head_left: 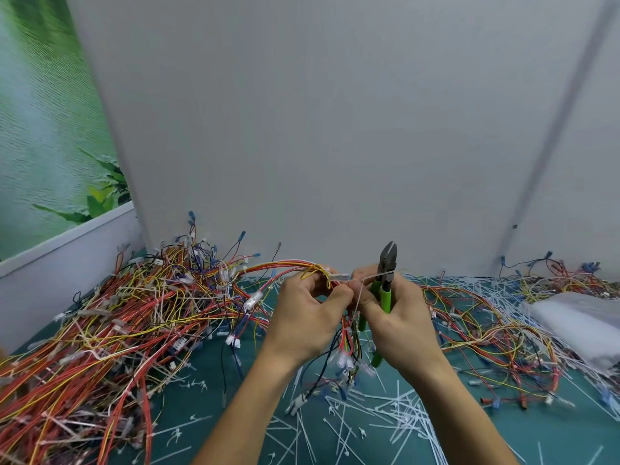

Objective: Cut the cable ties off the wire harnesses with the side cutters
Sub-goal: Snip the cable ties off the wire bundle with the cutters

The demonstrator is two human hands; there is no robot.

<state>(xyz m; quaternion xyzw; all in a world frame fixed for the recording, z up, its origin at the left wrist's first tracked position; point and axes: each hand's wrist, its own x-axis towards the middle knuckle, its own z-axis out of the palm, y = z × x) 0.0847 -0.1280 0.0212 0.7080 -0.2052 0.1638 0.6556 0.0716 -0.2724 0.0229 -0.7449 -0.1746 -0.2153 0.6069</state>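
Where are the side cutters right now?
Head view, just right of centre: the green-handled side cutters stand upright in the right hand, beside the left hand gripping a red-and-yellow wire harness.

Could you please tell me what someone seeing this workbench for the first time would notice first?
The tangled heap of red and yellow wire harnesses filling the left of the green mat catches the eye first. At the centre, the left hand grips one harness while the right hand holds green-handled side cutters, jaws pointing up. White cut cable ties litter the mat in front.
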